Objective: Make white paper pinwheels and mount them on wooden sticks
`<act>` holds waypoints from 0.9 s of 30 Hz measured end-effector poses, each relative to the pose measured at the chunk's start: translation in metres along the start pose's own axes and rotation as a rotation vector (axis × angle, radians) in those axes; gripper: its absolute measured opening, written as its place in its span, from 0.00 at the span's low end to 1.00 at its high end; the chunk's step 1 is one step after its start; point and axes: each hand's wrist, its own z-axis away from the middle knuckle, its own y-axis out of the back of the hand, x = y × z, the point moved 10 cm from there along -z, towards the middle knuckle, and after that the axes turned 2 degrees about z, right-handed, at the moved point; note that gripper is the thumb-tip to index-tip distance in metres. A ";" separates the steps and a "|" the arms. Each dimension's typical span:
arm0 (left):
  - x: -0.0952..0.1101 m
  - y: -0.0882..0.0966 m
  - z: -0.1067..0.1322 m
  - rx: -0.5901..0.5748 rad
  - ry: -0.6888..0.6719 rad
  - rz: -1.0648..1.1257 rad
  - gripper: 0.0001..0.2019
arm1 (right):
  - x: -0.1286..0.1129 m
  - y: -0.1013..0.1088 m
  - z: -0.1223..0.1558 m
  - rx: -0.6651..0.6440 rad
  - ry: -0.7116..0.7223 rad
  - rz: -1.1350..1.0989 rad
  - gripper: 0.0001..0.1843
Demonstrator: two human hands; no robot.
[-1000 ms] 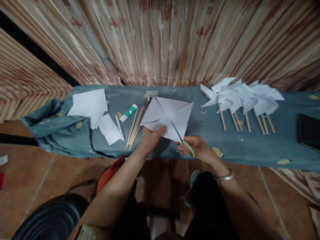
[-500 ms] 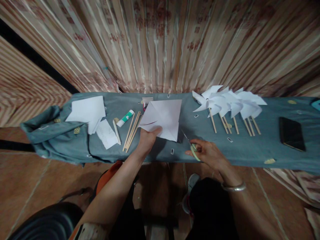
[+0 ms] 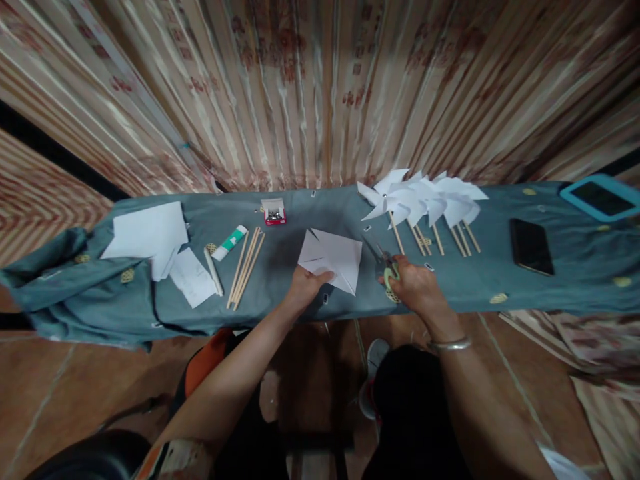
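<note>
A square sheet of white paper, slit inward from its corners, is pinched in my left hand, thumb on top. My right hand is closed around the green handles of a pair of scissors. The blades stand a little apart, to the right of the paper and not touching it. Right of the scissors lie several white paper pinwheels on wooden sticks, overlapping in a row. Bare wooden sticks lie left of my left hand.
On the grey-green cloth are a glue stick, a white pen, a red box of pins, a stack of paper and a scrap sheet. A black phone and a blue-framed tablet lie right.
The paper has been turned and lowered in my left hand, uncovering the red box. My right hand has raised the scissors toward the pinwheels. The view has shifted right.
</note>
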 end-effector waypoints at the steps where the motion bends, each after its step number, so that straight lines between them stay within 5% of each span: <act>1: 0.001 -0.001 0.000 -0.022 -0.001 0.009 0.26 | 0.000 0.000 -0.001 -0.016 0.004 0.006 0.22; 6: 0.014 0.027 -0.007 0.067 -0.081 -0.083 0.46 | 0.006 0.004 -0.004 -0.062 -0.039 0.097 0.19; 9: 0.037 0.047 -0.008 0.139 -0.256 -0.393 0.43 | 0.008 0.007 -0.006 -0.062 -0.073 0.150 0.19; 12: 0.057 0.028 0.003 -0.011 -0.550 -0.776 0.29 | 0.005 0.008 -0.010 -0.071 -0.063 0.170 0.17; 15: 0.050 -0.006 0.022 -0.257 -0.708 -0.989 0.16 | 0.004 0.005 -0.013 -0.081 -0.058 0.180 0.17; 19: 0.025 -0.033 0.035 -0.442 -0.678 -1.168 0.18 | 0.008 0.003 -0.013 -0.050 -0.055 0.187 0.16; 23: 0.009 -0.041 0.037 -0.519 -0.603 -1.276 0.19 | 0.009 0.003 -0.012 0.024 -0.034 0.143 0.16; 27: 0.007 -0.041 0.037 -0.520 -0.603 -1.325 0.18 | -0.031 0.009 -0.006 0.168 0.224 -0.149 0.16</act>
